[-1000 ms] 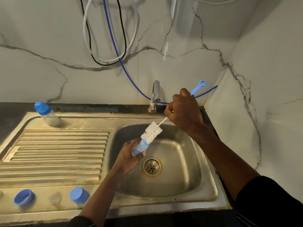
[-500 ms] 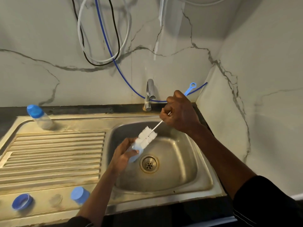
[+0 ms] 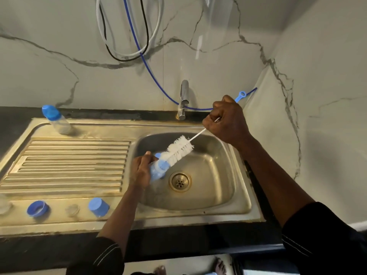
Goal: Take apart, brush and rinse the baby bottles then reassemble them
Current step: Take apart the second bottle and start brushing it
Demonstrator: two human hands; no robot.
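Mid-task: one bottle (image 3: 158, 170) is uncapped and tilted over the sink (image 3: 198, 217) basin, left hand (image 3: 140, 171) fingers wrapped round its body. The brush (image 3: 179, 148) bristles sit at its mouth, seemingly only part-way in. Right hand (image 3: 226, 122) is raised, fingers fisted round the wire handle. Blue cap (image 3: 98, 207) and ring (image 3: 37, 209) lie loose on the front ledge and a second bottle (image 3: 56, 121) stands capped behind, so rinsing and reassembly look undone.
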